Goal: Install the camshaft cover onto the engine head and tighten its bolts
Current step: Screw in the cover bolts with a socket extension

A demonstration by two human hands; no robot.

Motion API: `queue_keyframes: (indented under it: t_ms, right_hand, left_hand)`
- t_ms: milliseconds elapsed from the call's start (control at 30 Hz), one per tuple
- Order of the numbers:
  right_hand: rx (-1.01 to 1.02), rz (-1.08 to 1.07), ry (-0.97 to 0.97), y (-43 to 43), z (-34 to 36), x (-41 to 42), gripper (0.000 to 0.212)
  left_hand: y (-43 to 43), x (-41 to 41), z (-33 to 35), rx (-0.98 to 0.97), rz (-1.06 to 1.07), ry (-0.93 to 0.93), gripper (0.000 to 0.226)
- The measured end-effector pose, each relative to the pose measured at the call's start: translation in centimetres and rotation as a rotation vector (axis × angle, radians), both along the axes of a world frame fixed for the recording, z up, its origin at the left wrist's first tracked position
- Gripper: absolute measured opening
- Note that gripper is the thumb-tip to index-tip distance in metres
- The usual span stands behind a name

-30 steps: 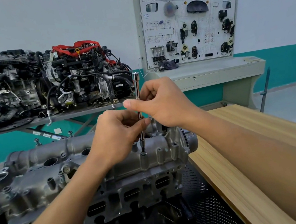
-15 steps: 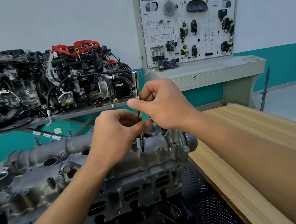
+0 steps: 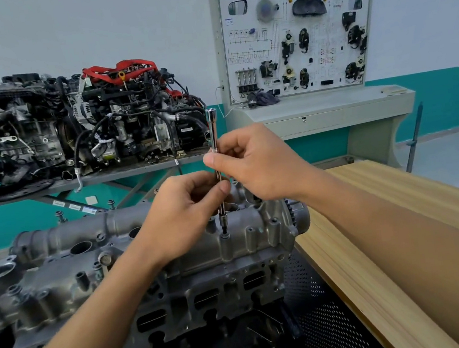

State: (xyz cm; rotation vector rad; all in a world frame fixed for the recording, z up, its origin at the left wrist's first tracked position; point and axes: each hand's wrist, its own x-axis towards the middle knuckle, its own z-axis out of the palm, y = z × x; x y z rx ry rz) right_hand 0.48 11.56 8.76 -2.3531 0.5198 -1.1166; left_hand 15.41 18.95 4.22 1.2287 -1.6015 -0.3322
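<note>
The grey cast camshaft cover (image 3: pixel 68 265) sits on the engine head (image 3: pixel 198 303) in front of me. A long chrome extension bar (image 3: pixel 213 135) stands upright with its lower tip in a bolt (image 3: pixel 224 235) on the cover's near right edge. My right hand (image 3: pixel 256 164) pinches the bar's upper half between thumb and fingers. Below it, my left hand (image 3: pixel 181 212) pinches the bar's lower half. Several bolts stand along the cover's edges.
A wooden bench top (image 3: pixel 391 240) runs along the right. Behind, a complete engine (image 3: pixel 84 120) rests on a metal stand, and an electrical training board (image 3: pixel 297 36) stands on a grey console. Perforated black metal (image 3: pixel 323 322) lies below the head.
Both hands have shifted their fingers slightly on the bar; the bar stays upright on the same bolt.
</note>
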Motion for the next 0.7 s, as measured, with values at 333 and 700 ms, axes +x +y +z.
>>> queue_keyframes:
  t_ms: [333, 700]
  right_hand:
    - [-0.074, -0.162, -0.275, 0.4, -1.8, 1.8, 0.044]
    - [-0.059, -0.098, -0.281, 0.8, 0.3, 1.2, 0.045]
  left_hand:
    - [-0.6, -0.1, -0.6, 0.017, 0.167, -0.144, 0.021]
    - [-0.4, -0.8, 1.0, -0.163, 0.182, -0.164, 0.006]
